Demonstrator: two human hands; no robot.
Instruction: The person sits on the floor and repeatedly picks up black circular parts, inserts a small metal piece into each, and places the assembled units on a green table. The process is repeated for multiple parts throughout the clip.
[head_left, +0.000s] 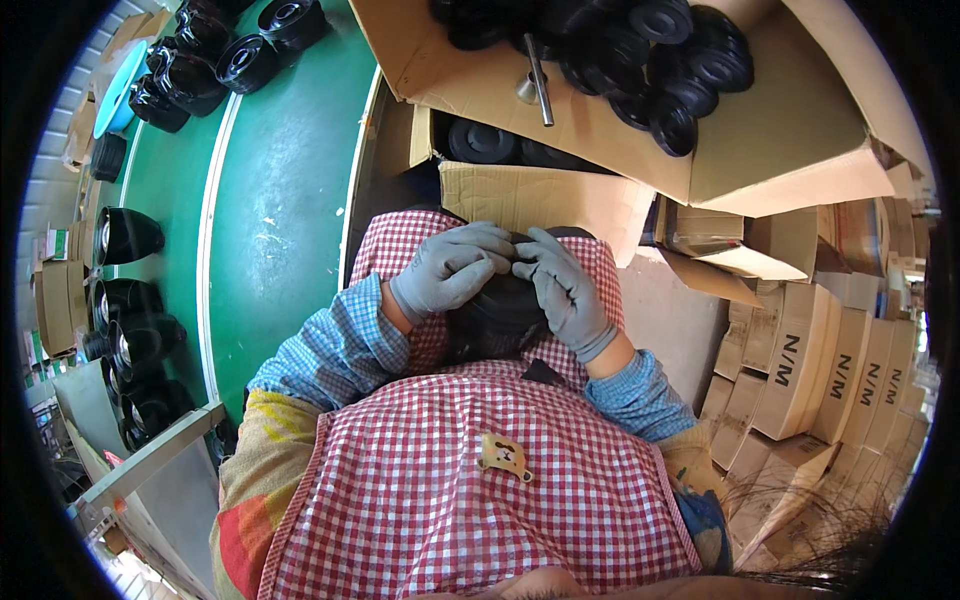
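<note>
A dark, round black part [500, 312] rests in my lap on the red-and-white checked apron [480, 410]. My left hand [452, 268], in a grey glove, bends its fingers over the part's far left rim. From the other side my right hand [567, 292], gloved the same, has its fingers curled onto the far right rim. The fingertips of both hands nearly meet at the top of the part. What lies beneath the fingertips is hidden.
Ahead stands an open cardboard box [600, 165] heaped with black round parts [620, 60]; a metal rod [540, 85] leans there. A lower carton [545, 195] holds more. Along the left runs a green table [280, 180] bearing black bowl-shaped housings [135, 235]. Stacked cartons [800, 360] fill the right.
</note>
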